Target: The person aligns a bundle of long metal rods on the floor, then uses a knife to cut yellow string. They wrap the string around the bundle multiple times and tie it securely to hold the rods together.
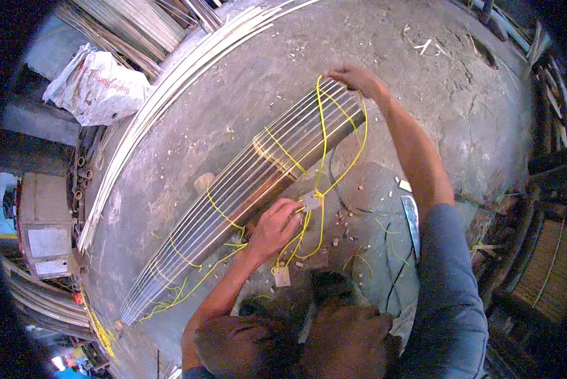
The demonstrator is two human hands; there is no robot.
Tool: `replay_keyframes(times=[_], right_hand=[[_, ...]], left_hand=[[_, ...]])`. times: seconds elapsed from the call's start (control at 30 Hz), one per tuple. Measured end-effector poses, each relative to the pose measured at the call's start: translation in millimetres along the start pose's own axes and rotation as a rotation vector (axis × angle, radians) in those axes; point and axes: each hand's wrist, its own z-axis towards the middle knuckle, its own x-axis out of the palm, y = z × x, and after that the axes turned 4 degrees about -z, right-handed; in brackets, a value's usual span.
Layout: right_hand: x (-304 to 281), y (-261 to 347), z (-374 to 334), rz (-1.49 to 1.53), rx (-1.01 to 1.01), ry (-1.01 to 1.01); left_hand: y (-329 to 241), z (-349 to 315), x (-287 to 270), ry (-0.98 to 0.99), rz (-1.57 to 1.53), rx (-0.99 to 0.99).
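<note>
A long tapering frame of thin split strips (233, 177) lies slantwise on the ground, bound across at intervals with yellow cord. My right hand (356, 82) is closed at its wide far end, fingertips pinching the yellow cord (323, 120) against the strip ends. From there the cord hangs in a loop down to a knot beside a small flat grey piece (311, 201). Next to that piece, my left hand (276, 226) has its fingers curled on the cord. Another pale flat piece (282, 276) hangs on the cord lower down, close to my knees.
A knife-like blade (412, 218) lies right of the frame, near small wood chips (341, 230). Long pale strips (163, 95) curve along the left, beside a white sack (97, 85). Yellow cord (100, 331) bunches at lower left. Poles (558, 107) line the right side.
</note>
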Motion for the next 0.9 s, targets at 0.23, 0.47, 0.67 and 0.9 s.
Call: replay_keyframes(times=[0.23, 0.47, 0.67, 0.9], right_hand=[[25, -106, -6, 0.481, 0.117, -0.119], [51, -93, -18, 0.439, 0.134, -0.388], [84, -113, -75, 0.271, 0.105, -0.900], [244, -138, -230, -0.072, 0.018, -0.781]], left_hand=[[-41, 81, -60, -0.110, 0.319, 0.385], [-26, 201, -53, -0.050, 0.450, 0.316], [21, 151, -56, 0.010, 0.307, -0.047], [41, 77, -87, -0.011, 0.293, -0.003]])
